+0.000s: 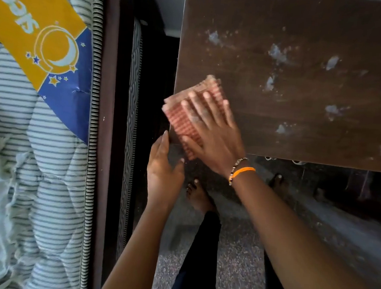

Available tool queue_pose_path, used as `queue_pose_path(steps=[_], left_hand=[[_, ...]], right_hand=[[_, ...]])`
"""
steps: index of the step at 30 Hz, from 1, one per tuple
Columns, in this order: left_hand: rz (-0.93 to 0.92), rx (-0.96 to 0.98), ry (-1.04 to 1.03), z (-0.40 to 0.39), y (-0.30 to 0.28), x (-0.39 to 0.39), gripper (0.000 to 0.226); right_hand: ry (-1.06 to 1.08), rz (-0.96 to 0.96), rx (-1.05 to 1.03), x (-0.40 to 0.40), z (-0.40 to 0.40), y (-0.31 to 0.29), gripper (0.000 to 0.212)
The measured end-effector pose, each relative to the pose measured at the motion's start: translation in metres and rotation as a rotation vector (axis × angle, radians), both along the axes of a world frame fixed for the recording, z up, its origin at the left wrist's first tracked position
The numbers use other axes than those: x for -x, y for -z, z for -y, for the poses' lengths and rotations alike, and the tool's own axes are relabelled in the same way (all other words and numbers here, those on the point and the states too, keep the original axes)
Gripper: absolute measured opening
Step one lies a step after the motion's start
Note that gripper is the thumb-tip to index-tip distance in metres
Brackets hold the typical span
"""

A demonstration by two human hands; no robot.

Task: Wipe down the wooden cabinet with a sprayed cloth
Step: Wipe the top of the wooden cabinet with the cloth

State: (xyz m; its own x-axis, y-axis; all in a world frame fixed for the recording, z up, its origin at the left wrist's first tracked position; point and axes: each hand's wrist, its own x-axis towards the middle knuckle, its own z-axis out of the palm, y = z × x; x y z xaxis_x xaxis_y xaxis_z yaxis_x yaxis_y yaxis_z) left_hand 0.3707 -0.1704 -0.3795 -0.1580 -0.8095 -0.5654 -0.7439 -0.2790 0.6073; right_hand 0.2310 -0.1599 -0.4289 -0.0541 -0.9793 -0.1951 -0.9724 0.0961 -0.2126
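Note:
The dark wooden cabinet top [305, 89] fills the upper right, marked with pale smears and specks. A folded reddish checked cloth [187, 118] lies on its near left corner, partly over the edge. My right hand [213, 132] presses flat on the cloth with straight, spread fingers; beaded and orange bands circle its wrist. My left hand [163, 165] rests against the cabinet's left front corner just below the top, fingers straight and holding nothing. The hand and cloth look blurred.
A striped mattress [52, 155] with a yellow and blue label stands at the left, against a dark wooden frame [103, 136]. A narrow dark gap separates it from the cabinet. Speckled floor [232, 263] and my bare feet lie below.

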Motion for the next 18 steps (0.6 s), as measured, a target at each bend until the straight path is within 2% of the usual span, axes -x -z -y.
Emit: queue_pose_path(steps=[2, 7, 10, 12, 14, 18], left_hand=[[0.024, 0.052, 0.009, 0.006, 0.002, 0.008, 0.067], [0.051, 0.054, -0.129, 0.017, 0.002, 0.018, 0.059], [0.052, 0.062, -0.109, 0.016, 0.002, 0.018, 0.058], [0.069, 0.069, -0.082, 0.017, 0.001, 0.019, 0.059], [0.095, 0.074, -0.051, 0.015, 0.001, 0.020, 0.061], [0.137, 0.119, 0.017, 0.006, 0.006, 0.020, 0.071]], right_hand=[[0.087, -0.023, -0.030, 0.027, -0.017, 0.000, 0.069], [0.396, -0.081, -0.117, 0.081, -0.070, -0.003, 0.068], [0.600, -0.101, -0.112, 0.060, -0.074, -0.003, 0.067], [0.661, -0.078, -0.098, 0.035, -0.060, -0.002, 0.070], [0.568, -0.033, -0.083, 0.011, -0.042, -0.002, 0.070], [0.173, 0.045, 0.019, -0.022, 0.003, 0.000, 0.061]])
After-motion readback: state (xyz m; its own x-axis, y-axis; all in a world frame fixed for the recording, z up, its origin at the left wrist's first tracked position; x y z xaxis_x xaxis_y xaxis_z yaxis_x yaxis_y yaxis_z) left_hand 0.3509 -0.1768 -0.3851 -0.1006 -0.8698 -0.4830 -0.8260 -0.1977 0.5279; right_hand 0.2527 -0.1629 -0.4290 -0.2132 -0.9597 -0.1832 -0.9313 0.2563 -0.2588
